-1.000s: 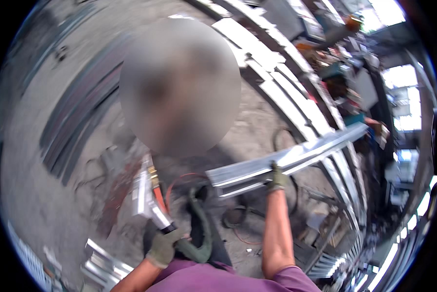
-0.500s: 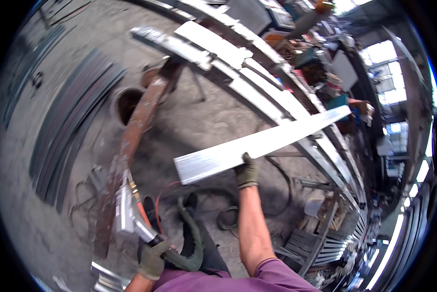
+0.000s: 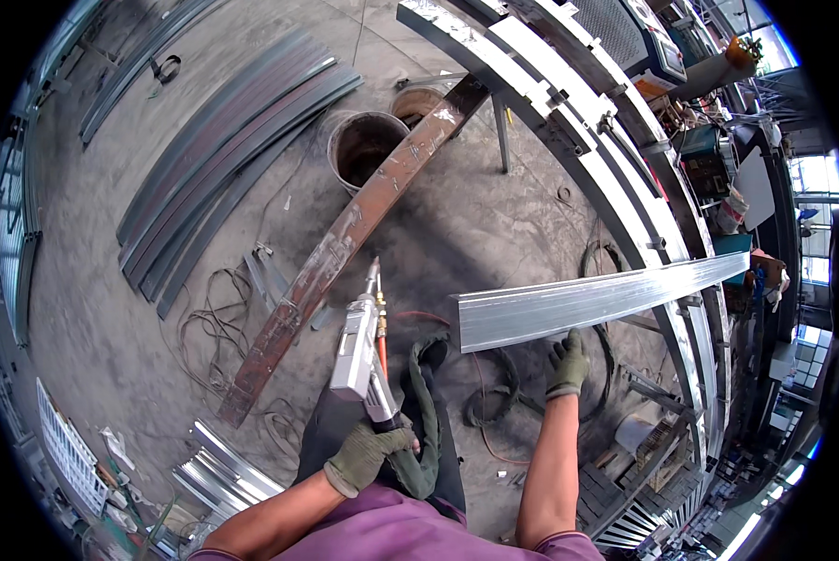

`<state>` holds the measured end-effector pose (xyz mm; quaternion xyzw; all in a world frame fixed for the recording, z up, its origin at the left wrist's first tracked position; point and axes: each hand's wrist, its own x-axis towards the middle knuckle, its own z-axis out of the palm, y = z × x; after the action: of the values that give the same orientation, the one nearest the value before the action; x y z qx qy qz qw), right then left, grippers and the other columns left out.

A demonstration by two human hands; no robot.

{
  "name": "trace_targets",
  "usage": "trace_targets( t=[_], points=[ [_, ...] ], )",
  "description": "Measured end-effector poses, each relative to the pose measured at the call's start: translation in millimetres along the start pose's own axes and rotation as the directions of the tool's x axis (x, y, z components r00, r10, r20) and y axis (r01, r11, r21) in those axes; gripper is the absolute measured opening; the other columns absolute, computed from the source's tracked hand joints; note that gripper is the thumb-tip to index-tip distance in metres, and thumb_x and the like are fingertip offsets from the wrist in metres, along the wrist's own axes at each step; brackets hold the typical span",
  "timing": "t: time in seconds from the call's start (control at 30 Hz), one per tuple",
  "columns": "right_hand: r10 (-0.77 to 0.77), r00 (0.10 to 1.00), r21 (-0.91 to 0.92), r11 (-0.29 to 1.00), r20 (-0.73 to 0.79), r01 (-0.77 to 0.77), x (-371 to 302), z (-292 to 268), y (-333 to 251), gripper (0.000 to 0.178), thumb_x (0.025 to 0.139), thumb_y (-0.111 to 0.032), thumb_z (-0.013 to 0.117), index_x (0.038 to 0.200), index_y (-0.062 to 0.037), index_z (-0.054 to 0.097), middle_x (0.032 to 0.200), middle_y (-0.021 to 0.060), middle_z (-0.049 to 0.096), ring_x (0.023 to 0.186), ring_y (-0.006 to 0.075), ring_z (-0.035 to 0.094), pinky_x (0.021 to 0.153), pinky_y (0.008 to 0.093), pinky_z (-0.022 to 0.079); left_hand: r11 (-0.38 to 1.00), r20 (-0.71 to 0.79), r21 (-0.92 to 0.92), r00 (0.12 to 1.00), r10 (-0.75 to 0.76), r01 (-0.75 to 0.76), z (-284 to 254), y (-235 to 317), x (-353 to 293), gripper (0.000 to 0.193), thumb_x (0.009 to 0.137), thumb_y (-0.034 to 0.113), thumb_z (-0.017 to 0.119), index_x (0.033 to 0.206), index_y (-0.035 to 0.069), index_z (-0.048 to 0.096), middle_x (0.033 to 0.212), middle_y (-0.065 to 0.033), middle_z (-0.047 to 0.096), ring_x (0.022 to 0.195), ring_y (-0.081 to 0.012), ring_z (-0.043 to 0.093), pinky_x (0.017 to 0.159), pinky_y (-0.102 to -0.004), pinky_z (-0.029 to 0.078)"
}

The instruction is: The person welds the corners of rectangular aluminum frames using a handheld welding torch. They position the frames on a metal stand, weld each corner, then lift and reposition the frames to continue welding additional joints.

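My left hand (image 3: pixel 368 453) is wrapped round the grip of a silver welding gun (image 3: pixel 354 351). The gun's pointed nozzle faces away from me, and a hose in a dark green sleeve (image 3: pixel 424 411) trails from it. Ahead to the right, a bright metal box beam (image 3: pixel 578 301) slants across long pale rails (image 3: pixel 616 224), its near left end out over the floor. At its lower edge is my right hand (image 3: pixel 567 365), fingers curled up against the metal. The beam partly hides how firmly they grip. Both hands wear olive gloves.
A rusty steel beam (image 3: pixel 344 248) runs diagonally in front of me, beside a round bucket (image 3: pixel 368 150). Dark metal strips (image 3: pixel 237 168) lie on the floor at left. Cables (image 3: pixel 215 327) and hoses (image 3: pixel 494 397) coil about the floor. Shiny profiles (image 3: pixel 223 472) lie low left.
My view has swung, shifting the scene. The welding gun has come up, its nozzle now pointing forward. My right hand sits lower on the beam's edge, its thumb no longer plainly over the face.
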<state>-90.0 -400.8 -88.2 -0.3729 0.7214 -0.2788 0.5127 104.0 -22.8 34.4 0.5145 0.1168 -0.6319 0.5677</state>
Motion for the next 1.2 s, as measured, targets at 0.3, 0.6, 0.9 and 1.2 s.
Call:
trace_targets(
  t=[0.3,0.6,0.9,1.2],
  points=[
    [-0.052,0.623,-0.270,0.871,0.781,0.411,-287,21,-5,0.058,0.101,-0.017,0.082,0.150,0.0055,0.062,0.122,0.0154,0.078,0.109,0.0212,0.076,0.097,0.0364,0.061,0.993,0.179,0.079,0.979,-0.101,0.088,-12,-42,11,0.037,0.093,0.010,0.084,0.124,0.001,0.066,0.105,-0.0069,0.076,0.092,-0.0184,0.074,0.085,-0.0356,0.060],
    [-0.238,0.561,-0.414,0.465,0.793,0.782,-326,61,18,0.072,0.089,-0.036,0.090,0.142,0.0055,0.065,0.115,0.0253,0.077,0.103,0.0376,0.078,0.088,0.0449,0.061,0.984,0.201,0.108,0.972,0.118,-0.142,-27,-72,-2,0.028,0.088,0.002,0.079,0.114,-0.006,0.070,0.092,-0.0110,0.078,0.083,-0.0190,0.077,0.073,-0.0333,0.061],
    [-0.153,0.661,-0.585,0.351,0.735,0.732,-331,77,22,0.054,0.088,-0.033,0.090,0.128,0.0006,0.076,0.099,0.0183,0.082,0.089,0.0304,0.083,0.080,0.0395,0.063,0.966,0.221,-0.248,0.975,-0.016,0.072,-34,-100,7,0.017,0.087,0.008,0.080,0.097,-0.005,0.074,0.083,-0.0113,0.077,0.072,-0.0206,0.076,0.068,-0.0347,0.061],
    [-0.166,0.658,-0.563,0.391,0.735,0.728,-328,84,23,0.053,0.088,-0.030,0.093,0.127,0.0022,0.077,0.094,0.0140,0.083,0.082,0.0179,0.081,0.074,0.0337,0.063,0.968,0.254,-0.232,0.966,-0.037,0.098,-39,-84,12,0.016,0.088,0.009,0.082,0.099,-0.001,0.076,0.080,-0.0072,0.075,0.070,-0.0161,0.073,0.066,-0.0319,0.058]
  ],
)
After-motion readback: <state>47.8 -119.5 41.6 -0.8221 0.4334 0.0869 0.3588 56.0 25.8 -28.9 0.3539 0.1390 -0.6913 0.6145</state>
